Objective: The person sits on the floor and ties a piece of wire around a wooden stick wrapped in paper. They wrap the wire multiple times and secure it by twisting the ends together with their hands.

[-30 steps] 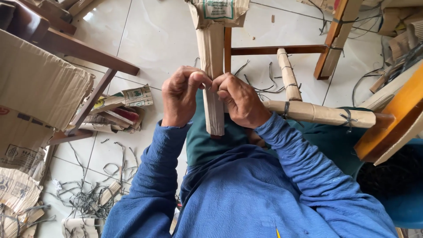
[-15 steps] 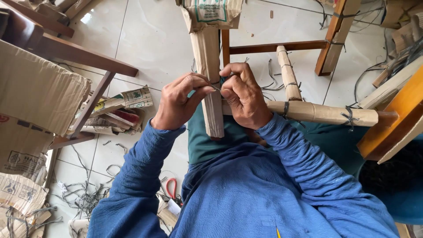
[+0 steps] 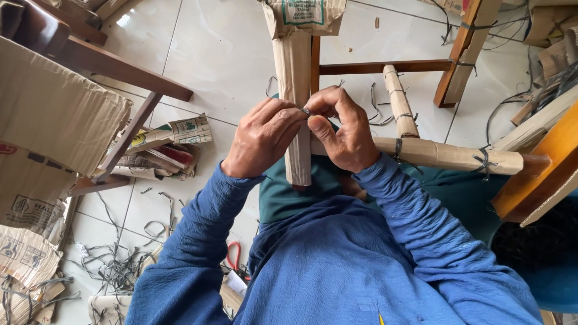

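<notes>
A wooden chair frame lies on its side in front of me, and its legs and rails are wrapped in brown paper. My left hand (image 3: 262,138) and my right hand (image 3: 343,129) meet on the paper-wrapped leg (image 3: 296,66) that points toward me. Both pinch a thin dark strap (image 3: 306,111) where it crosses the leg, fingertips touching. A second wrapped rail (image 3: 448,156) runs to the right, bound by dark straps. My blue sleeves fill the lower part of the view.
Flattened cardboard (image 3: 54,114) leans on a dark wooden frame (image 3: 120,69) at left. Folded paper sacks (image 3: 171,144) and cut strap scraps (image 3: 114,265) litter the white tiled floor. Red-handled scissors (image 3: 233,256) lie by my left elbow. An orange wooden piece (image 3: 542,174) stands at right.
My hands have shifted slightly along the wrapped leg and drawn closer together, fingertips now pinching the strap. The view has tilted, so the red scissors show by my elbow.
</notes>
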